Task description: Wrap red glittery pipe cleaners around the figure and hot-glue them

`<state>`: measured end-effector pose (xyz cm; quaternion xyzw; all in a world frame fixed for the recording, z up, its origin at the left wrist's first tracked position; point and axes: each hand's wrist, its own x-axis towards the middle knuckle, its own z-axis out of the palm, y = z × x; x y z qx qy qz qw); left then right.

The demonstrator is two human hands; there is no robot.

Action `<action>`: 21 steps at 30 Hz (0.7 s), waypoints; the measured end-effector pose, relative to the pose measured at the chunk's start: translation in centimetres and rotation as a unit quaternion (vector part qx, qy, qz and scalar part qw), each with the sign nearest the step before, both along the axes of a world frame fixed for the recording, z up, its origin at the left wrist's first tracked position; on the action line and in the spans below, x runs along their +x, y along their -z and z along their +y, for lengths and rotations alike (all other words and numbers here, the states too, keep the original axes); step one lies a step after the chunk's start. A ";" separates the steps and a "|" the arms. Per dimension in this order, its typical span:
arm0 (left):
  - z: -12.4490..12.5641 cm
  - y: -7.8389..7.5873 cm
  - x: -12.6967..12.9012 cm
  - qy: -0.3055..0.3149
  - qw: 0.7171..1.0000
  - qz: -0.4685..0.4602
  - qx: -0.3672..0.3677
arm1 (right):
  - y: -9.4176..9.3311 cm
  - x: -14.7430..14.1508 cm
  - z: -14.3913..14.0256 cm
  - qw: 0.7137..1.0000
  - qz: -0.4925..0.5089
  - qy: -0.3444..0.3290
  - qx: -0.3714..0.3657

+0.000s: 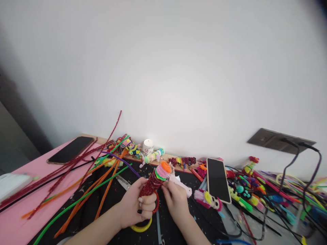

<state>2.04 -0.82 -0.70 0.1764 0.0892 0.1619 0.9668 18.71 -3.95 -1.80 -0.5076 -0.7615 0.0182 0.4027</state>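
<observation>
Far left, a phone (71, 149) lies on the pink part of the desk (22, 207), with long pipe cleaners (84, 180) in red, orange, green and purple fanned across toward the middle. Their loose ends lie just beside the left forearm; a snag or sweep off the desk is judged likely if that arm is shifted sideways.

At centre, the left hand (136, 207) is closed around the lower end of a red pipe-cleaner cone (153, 182), which is held tilted up and to the right. A red loop hangs from it at the fingers, and a yellow ring (141, 227) lies on the desk just under the hand. The cone's top carries stacked pink, green and orange coils (162, 170). The right hand (176, 200) is pinched narrow at the upper part of the cone, fingertips touching it just below the coils. So the cone sits between both hands, base in the left, tip against the right.

Risks judged here: the coils could be pushed off or unwound by too hard a pinch; wire ends could prick the fingertips. A white glue gun (182, 186) lies touching or just behind the right hand; whether it is hot cannot be told, but a burn or smear is possible.

Right, a second phone (217, 180) rests among small figures (245, 195) and cables (293, 166), well apart from the hands.
</observation>
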 end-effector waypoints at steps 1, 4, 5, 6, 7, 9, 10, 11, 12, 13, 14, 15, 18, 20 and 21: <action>0.0 0.0 0.0 0.002 1.000 0.000 0.000 | 0.0 0.0 0.0 1.000 0.001 -0.001 -0.001; 0.1 0.1 0.0 0.010 1.000 -0.001 -0.002 | 0.1 0.1 0.1 1.000 0.003 -0.006 0.004; 0.1 0.1 0.0 0.013 1.000 -0.002 -0.003 | 0.2 0.1 0.1 1.000 0.003 -0.007 0.008; 0.1 0.1 0.0 0.014 1.000 -0.004 -0.004 | 0.2 0.1 0.1 1.000 0.003 -0.008 0.013; 0.1 0.1 0.0 0.014 1.000 -0.006 -0.005 | 0.3 0.1 0.2 1.000 0.003 -0.008 0.018; 0.1 0.1 0.0 0.014 1.000 -0.011 -0.008 | 0.3 0.1 0.2 1.000 0.005 -0.008 0.025; 0.1 0.1 0.0 0.014 1.000 -0.013 -0.009 | 0.4 0.1 0.2 1.000 0.006 -0.009 0.026; 0.1 0.1 0.0 0.014 1.000 -0.014 -0.010 | 0.4 0.1 0.2 1.000 0.008 -0.010 0.027; 0.1 0.1 0.0 0.015 1.000 -0.016 -0.011 | 0.4 0.1 0.2 1.000 0.010 -0.012 0.027; 0.1 0.2 0.0 0.016 1.000 -0.017 -0.011 | 0.4 0.1 0.2 1.000 0.011 -0.011 0.027; 0.0 0.2 0.0 0.016 1.000 -0.017 -0.012 | 0.4 0.1 0.2 1.000 0.012 -0.011 0.027; 0.0 0.3 -0.1 0.016 1.000 -0.018 -0.012 | 0.4 0.1 0.2 1.000 0.012 -0.010 0.027; 0.0 0.4 -0.1 0.017 1.000 -0.020 -0.009 | 0.4 0.1 0.1 1.000 0.010 -0.008 0.028; 0.0 0.4 -0.2 0.019 1.000 -0.019 -0.007 | 0.4 0.1 0.1 1.000 0.010 -0.008 0.028; 0.1 0.5 -0.2 0.021 1.000 -0.019 -0.006 | 0.3 0.1 0.1 1.000 0.010 -0.008 0.029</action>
